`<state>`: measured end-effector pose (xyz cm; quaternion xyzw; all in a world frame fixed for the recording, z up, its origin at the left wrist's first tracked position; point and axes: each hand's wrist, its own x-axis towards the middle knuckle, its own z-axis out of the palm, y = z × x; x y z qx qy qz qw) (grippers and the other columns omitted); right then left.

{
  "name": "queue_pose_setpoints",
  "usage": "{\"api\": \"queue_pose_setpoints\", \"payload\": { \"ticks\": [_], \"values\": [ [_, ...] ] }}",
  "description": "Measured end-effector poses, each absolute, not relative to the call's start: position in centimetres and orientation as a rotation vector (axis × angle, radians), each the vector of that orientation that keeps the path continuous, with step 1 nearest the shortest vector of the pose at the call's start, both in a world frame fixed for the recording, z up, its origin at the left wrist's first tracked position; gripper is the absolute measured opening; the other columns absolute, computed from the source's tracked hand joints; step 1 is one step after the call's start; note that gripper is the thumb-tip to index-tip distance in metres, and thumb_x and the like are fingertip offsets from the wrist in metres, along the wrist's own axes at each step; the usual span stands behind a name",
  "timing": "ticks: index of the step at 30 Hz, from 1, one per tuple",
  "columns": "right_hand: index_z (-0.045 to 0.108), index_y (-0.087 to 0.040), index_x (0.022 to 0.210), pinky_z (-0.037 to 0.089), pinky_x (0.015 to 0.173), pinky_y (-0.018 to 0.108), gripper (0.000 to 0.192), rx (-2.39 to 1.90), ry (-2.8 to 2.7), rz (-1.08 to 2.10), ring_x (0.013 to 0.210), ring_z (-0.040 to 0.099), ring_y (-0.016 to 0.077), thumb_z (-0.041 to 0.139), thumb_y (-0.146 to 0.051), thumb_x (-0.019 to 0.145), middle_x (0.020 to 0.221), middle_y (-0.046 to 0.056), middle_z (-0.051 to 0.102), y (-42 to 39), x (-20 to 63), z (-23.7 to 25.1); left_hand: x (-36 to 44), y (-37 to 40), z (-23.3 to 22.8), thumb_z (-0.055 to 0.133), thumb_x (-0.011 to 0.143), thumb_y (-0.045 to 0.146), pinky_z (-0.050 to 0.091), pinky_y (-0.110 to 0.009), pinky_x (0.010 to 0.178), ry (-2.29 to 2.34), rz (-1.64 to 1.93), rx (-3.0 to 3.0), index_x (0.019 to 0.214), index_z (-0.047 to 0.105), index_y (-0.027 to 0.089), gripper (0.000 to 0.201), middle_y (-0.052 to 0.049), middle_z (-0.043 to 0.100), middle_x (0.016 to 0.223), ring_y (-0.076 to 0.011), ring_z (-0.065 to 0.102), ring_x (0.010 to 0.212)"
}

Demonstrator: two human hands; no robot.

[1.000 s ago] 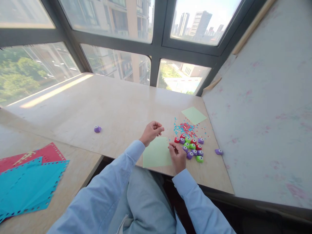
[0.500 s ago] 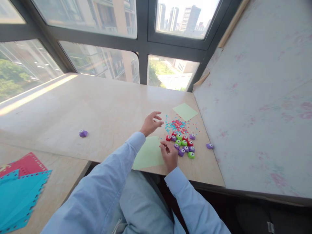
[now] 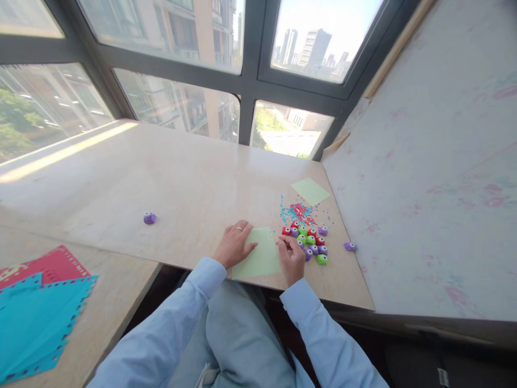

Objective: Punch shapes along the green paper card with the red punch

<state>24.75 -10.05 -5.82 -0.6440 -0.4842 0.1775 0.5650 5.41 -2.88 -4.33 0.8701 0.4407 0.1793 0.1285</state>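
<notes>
A pale green paper sheet (image 3: pixel 260 257) lies at the near edge of the marble table (image 3: pixel 169 183). My left hand (image 3: pixel 234 243) rests flat on the sheet's left edge, fingers spread, a ring on one finger. My right hand (image 3: pixel 291 257) sits at the sheet's right edge with its fingers curled next to a cluster of small red, green and purple punches (image 3: pixel 309 242). Whether it pinches one of them I cannot tell. Behind the punches lies a scatter of red and blue paper bits (image 3: pixel 299 211).
A second green sheet (image 3: pixel 310 191) lies near the far right corner. One lone purple punch (image 3: pixel 149 217) sits mid-table and another (image 3: pixel 349 246) by the right wall. Blue and red punched sheets (image 3: pixel 38 310) lie on a lower table at left. Windows run behind.
My left hand has come down from above the table onto the green sheet's left edge. My right hand has stayed by the punches.
</notes>
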Motion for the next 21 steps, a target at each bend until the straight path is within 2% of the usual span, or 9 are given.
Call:
{"api": "queue_pose_setpoints", "payload": {
  "ticks": [4,8,12,14,16,19,21],
  "values": [
    [0.069,-0.016,0.101,0.055,0.065,0.032,0.032,-1.545,-1.090,0.470,0.071,0.067,0.0190,0.057,-0.040,0.084,0.084,0.006,0.073,-10.4,25.1,-6.1,4.1,-3.3,-5.6,0.049,0.097,0.044,0.029,-0.050,0.117,1.216,0.475,2.634,0.135,0.055,0.015,0.047,-0.018,0.048,0.149,-0.0304,0.039,0.143],
    [0.057,-0.012,0.129,0.053,0.058,0.031,0.051,-1.675,-1.131,0.591,0.056,0.064,0.0179,0.055,-0.038,0.084,0.077,0.003,0.070,-10.1,25.6,-4.9,3.6,-2.8,-5.6,0.046,0.099,0.046,0.028,-0.047,0.118,1.199,0.478,2.648,0.134,0.056,0.015,0.048,-0.018,0.050,0.149,-0.0296,0.041,0.142],
    [0.047,-0.011,0.143,0.052,0.070,0.032,0.060,-2.035,-1.385,0.560,0.056,0.066,0.0195,0.054,-0.025,0.085,0.066,-0.001,0.069,-8.9,26.4,-2.1,3.7,-2.6,-5.5,0.049,0.098,0.045,0.028,-0.048,0.118,1.192,0.523,2.620,0.133,0.058,0.017,0.046,-0.017,0.051,0.148,-0.0296,0.042,0.141],
    [0.049,-0.011,0.143,0.050,0.074,0.031,0.057,-2.240,-1.546,0.538,0.064,0.068,0.0205,0.053,-0.023,0.088,0.068,0.002,0.071,-8.2,26.8,-0.7,3.7,-2.7,-5.5,0.049,0.098,0.044,0.027,-0.047,0.119,1.183,0.528,2.614,0.133,0.058,0.016,0.046,-0.018,0.051,0.147,-0.0298,0.041,0.142],
    [0.056,-0.017,0.139,0.048,0.075,0.029,0.050,-2.372,-1.664,0.476,0.073,0.071,0.0203,0.054,-0.024,0.089,0.082,0.005,0.076,-7.8,27.0,0.5,3.7,-2.7,-5.5,0.049,0.097,0.044,0.027,-0.047,0.119,1.172,0.528,2.609,0.133,0.058,0.016,0.046,-0.018,0.051,0.148,-0.0298,0.041,0.142],
    [0.068,-0.023,0.124,0.048,0.079,0.028,0.036,-2.423,-1.791,0.362,0.091,0.071,0.0213,0.054,-0.026,0.091,0.101,0.008,0.077,-7.8,27.0,1.6,3.5,-2.6,-5.4,0.051,0.097,0.043,0.027,-0.047,0.119,1.155,0.532,2.597,0.132,0.059,0.016,0.046,-0.018,0.051,0.148,-0.0296,0.041,0.142],
    [0.072,-0.025,0.119,0.048,0.083,0.028,0.032,-2.399,-1.885,0.331,0.097,0.070,0.0218,0.055,-0.027,0.092,0.105,0.007,0.077,-8.1,26.9,2.0,3.4,-2.5,-5.3,0.051,0.097,0.043,0.027,-0.047,0.119,1.147,0.528,2.596,0.132,0.059,0.015,0.046,-0.018,0.051,0.147,-0.0298,0.042,0.141]
  ]
}}
